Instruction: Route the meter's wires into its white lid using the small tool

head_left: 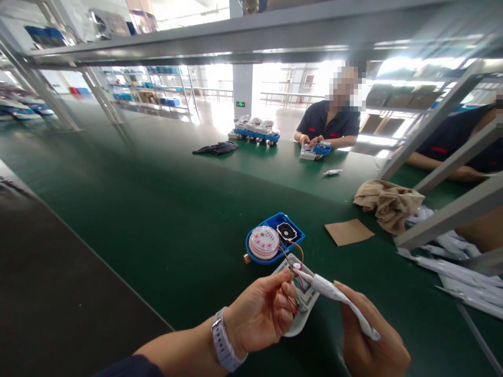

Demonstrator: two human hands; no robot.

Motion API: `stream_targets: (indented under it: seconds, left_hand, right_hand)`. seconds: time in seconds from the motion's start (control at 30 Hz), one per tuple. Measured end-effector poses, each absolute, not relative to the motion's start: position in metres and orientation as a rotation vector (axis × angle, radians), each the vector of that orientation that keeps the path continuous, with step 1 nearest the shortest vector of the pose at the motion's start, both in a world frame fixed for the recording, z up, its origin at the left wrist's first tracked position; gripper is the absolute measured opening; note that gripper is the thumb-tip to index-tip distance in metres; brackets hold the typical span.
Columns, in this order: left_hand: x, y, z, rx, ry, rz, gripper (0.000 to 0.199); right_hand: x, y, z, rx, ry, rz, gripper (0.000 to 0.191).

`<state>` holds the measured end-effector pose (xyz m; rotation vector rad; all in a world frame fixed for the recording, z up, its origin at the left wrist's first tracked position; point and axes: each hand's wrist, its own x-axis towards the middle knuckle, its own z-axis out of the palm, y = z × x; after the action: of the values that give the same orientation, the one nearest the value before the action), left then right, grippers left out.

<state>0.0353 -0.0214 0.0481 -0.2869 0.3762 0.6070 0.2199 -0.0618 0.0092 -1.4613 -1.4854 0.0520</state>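
The left hand [271,309] is pinching some thin wires [288,302] between thumb and curled fingers, over the grey cover [301,325]; whether it is also gripping the cover's edge, I cannot tell. The right hand [371,335] is holding a white wrapped tube [334,291], fingers bent around it, its narrow tip pointing left into the cover. On the far side, the blue meter [265,243] is resting on the green table [165,220], and longer wires [302,251] are linking it to the cover. Because these leads are looking short, a pull toward the near side could be straining their joints or dragging the meter along. With the tip sitting so close to the pinching fingers, a slip of the right hand could be catching a wire or smearing the wrong spot.
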Motion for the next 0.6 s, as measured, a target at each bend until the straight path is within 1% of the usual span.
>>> stream_targets:
  seconds: [0.1,0.23,0.4,0.5,0.6]
  left_hand:
    - [0.034,-0.022,0.048,-0.285,0.401,0.61,0.021]
    - [0.031,-0.023,0.048,-0.243,0.43,0.602,0.024]
    - [0.028,-0.022,0.045,-0.092,0.591,0.6,0.025]
    - [0.025,-0.02,0.042,0.106,0.655,0.63,0.023]
    - [0.021,-0.017,0.037,0.336,0.685,0.66,0.031]
  right_hand:
    - [0.225,-0.057,0.006,-1.396,-1.57,-0.023,0.021]
    - [0.231,-0.052,0.002,-1.268,-1.687,-0.086,0.018]
    - [0.228,-0.053,0.002,-1.341,-1.585,-0.02,0.017]
    - [0.222,-0.056,0.006,-1.408,-1.508,0.052,0.023]
    - [0.216,-0.06,0.01,-1.455,-1.471,0.117,0.026]
